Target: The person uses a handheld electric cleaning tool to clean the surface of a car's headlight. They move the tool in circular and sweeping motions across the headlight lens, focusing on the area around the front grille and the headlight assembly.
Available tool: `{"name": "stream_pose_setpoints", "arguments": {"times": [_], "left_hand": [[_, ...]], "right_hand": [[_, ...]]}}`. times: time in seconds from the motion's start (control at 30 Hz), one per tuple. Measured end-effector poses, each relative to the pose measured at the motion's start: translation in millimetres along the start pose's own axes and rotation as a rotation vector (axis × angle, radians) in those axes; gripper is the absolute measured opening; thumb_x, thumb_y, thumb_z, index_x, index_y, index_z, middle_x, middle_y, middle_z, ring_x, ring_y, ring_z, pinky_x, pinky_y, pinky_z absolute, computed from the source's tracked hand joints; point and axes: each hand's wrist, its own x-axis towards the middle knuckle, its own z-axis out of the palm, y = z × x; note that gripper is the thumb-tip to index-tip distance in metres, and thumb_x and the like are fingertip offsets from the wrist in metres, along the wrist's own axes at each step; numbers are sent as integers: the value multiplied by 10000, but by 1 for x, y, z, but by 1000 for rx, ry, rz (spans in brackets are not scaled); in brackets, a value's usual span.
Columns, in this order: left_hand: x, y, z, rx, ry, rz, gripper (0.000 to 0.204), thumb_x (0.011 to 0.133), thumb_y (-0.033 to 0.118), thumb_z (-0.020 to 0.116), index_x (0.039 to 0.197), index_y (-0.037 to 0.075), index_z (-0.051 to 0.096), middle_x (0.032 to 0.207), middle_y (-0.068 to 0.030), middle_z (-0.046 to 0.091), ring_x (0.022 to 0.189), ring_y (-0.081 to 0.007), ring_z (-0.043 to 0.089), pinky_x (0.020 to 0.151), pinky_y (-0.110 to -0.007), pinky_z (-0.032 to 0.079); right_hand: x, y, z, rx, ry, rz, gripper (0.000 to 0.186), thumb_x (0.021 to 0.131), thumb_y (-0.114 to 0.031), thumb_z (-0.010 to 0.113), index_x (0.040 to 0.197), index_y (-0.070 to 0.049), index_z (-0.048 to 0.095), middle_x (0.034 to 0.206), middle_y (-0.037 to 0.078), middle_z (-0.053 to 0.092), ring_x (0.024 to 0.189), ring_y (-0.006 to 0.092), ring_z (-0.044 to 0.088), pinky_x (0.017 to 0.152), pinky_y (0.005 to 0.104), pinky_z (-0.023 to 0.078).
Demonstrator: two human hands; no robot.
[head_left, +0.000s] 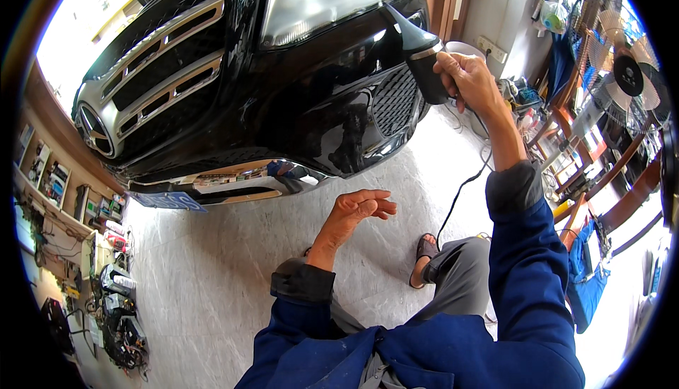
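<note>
My right hand (pixel 470 78) is wrapped round a corded black cup with a tapered spout (pixel 426 78), which has a silver band round it. The spout points up and left, toward the lower right edge of a cloudy headlight (pixel 325 3) on a black car (pixel 304 113). I cannot tell whether the tip touches the lamp. Away from the car's front, over the floor, my left hand (pixel 357 208) hangs free, its fingers loosely stretched out and nothing in it. A black cord (pixel 460 194) trails from the cup down beside my leg.
A standing fan (pixel 626 74) and wooden chairs (pixel 622 191) are at the right, with a blue bag (pixel 587 279) below. A white bucket (pixel 465 49) sits behind my right hand. Shelves (pixel 53 177) and cluttered parts (pixel 120 318) line the left side. The floor (pixel 205 269) is grey tile.
</note>
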Motion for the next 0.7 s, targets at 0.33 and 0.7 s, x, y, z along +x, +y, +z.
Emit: {"name": "stream_pose_setpoints", "arguments": {"times": [0.33, 0.7], "left_hand": [[1, -1, -1, 26, -8, 10, 446, 997, 377, 689, 1268, 25, 718, 1100, -187, 773, 1027, -295, 762, 916, -422, 610], [0, 0, -1, 18, -1, -5, 424, 1001, 351, 687, 1274, 28, 718, 1115, -184, 771, 1035, -286, 760, 917, -418, 610]], "right_hand": [[-14, -9, 11, -15, -58, -18, 479, 1081, -419, 563, 919, 10, 702, 624, 1, 543, 462, 61, 498, 339, 213, 415], [-24, -17, 22, 22, -117, 15, 484, 1073, -422, 577, 901, 12, 705, 638, -1, 556, 493, 63, 515, 347, 236, 435]]}}
